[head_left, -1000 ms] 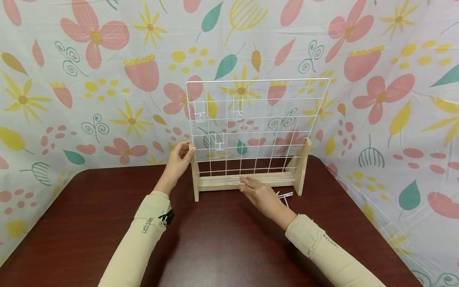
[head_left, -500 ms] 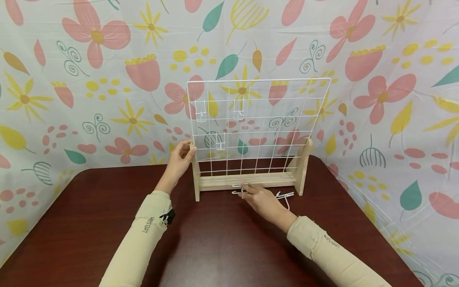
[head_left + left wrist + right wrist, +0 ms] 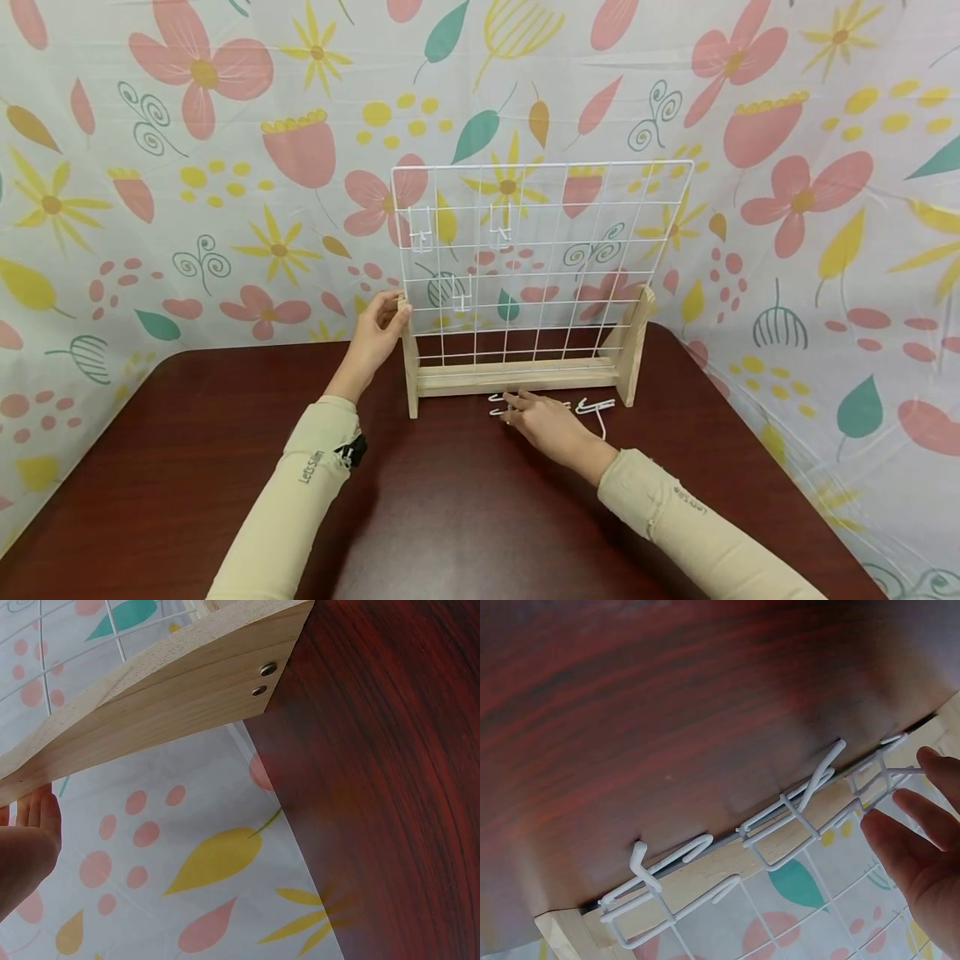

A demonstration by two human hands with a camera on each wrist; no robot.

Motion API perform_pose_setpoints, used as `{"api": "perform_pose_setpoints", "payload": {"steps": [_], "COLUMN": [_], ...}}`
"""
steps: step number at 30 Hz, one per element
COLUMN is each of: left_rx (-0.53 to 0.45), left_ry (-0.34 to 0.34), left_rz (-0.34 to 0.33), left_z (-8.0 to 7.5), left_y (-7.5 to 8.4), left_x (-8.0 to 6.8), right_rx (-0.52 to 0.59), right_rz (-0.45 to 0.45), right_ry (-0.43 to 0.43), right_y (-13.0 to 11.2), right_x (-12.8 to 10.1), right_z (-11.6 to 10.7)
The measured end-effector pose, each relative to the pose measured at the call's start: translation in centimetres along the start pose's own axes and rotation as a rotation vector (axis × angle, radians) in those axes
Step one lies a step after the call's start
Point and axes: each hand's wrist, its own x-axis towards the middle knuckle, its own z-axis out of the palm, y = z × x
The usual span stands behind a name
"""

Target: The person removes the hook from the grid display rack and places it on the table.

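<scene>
Six bent white-wire hooks (image 3: 801, 818): three on white-wire grid (image 3: 550, 242), three on dark-red table (image 3: 450, 500). Pale wooden upright (image 3: 411, 367) pinched by left hand (image 3: 377, 327); one hook touched by loosely spread right hand (image 3: 549, 427).

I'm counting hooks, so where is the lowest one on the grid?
In the head view, the lowest hook hangs on the grid's left side, below and between two other hooks.
</scene>
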Motion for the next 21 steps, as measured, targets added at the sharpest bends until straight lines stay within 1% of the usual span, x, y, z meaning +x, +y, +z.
{"api": "perform_pose_setpoints", "payload": {"steps": [7, 11, 14, 21], "left_rx": [0.006, 0.005, 0.01, 0.027], "left_ry": [0.009, 0.0, 0.0, 0.01], "left_rz": [0.001, -0.012, -0.01, 0.002], "left_z": [0.07, -0.02, -0.04, -0.03], "left_y": [-0.08, 0.13, 0.15, 0.01], "left_x": [-0.06, -0.13, -0.11, 0.06], "right_rx": [-0.022, -0.055, -0.083, -0.111], "right_rz": [-0.045, -0.069, -0.083, -0.076], "right_ry": [-0.009, 0.005, 0.013, -0.009], "right_y": [0.06, 0.1, 0.02, -0.17], "right_x": [-0.28, -0.29, -0.36, -0.64], "right_z": [0.26, 0.29, 0.34, 0.55]}}
